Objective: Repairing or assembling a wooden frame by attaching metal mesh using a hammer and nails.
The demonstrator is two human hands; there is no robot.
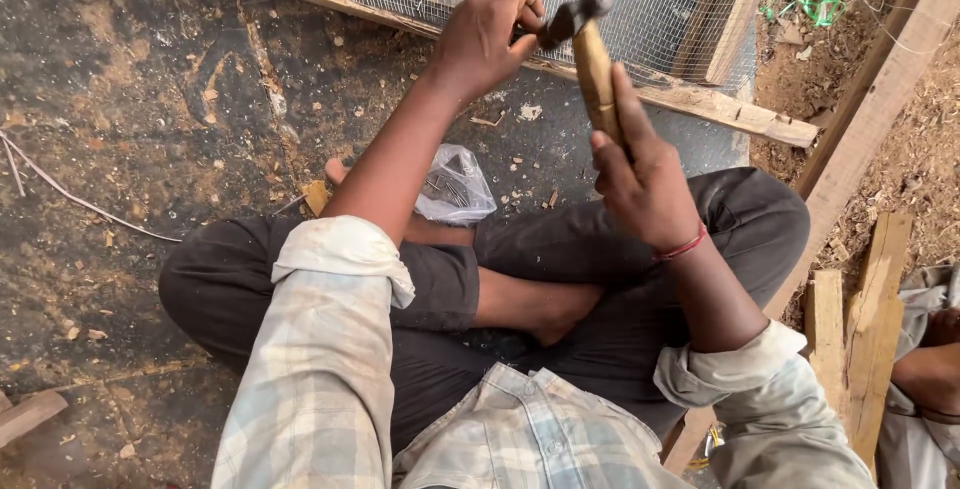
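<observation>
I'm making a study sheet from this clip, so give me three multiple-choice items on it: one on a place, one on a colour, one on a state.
1. Where does the clear plastic bag of nails lie?
A. on the ground by the crossed legs
B. on the wire mesh
C. in a hand

2. What colour is the thread on the right wrist?
A. blue
B. red
C. white

3. How is the wooden-handled hammer held?
A. lying on the ground
B. gripped in the right hand
C. gripped in the left hand

Answers: 1 A, it rests beside the knee; 2 B, red band shows; 3 B, right fingers wrap the handle.
</observation>
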